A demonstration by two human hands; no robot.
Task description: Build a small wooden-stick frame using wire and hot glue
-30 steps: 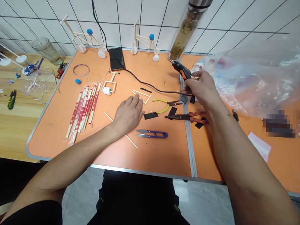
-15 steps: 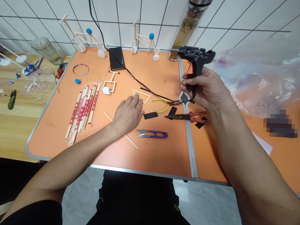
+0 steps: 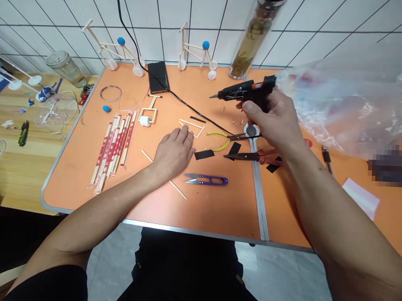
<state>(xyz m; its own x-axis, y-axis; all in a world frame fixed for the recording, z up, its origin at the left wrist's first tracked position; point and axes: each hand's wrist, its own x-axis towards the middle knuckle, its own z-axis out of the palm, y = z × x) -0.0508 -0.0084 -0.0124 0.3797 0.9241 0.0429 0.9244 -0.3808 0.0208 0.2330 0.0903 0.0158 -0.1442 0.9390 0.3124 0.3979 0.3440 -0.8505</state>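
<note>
black phone [image 3: 157, 76] laid flat on the orange tabletop [image 3: 218, 213], clear bottle [image 3: 254, 37] of amber liquid stood near the tiled wall [image 3: 207, 13], plastic bag [image 3: 353, 99] heaped at right, lidded jar [image 3: 66, 69] set on the wooden tabletop [image 3: 23, 169]

On the orange metal-edged tabletop [image 3: 218, 213], slim plastic-wrapped wooden sticks [image 3: 113, 151] lie left of purple-handled metal snips [image 3: 208, 180]; a flat black rectangular phone [image 3: 158, 77] lies behind both.

White-tiled wall [image 3: 173, 16] behind an orange tabletop [image 3: 152, 206], with pale grey floor [image 3: 116, 262] below.
</note>
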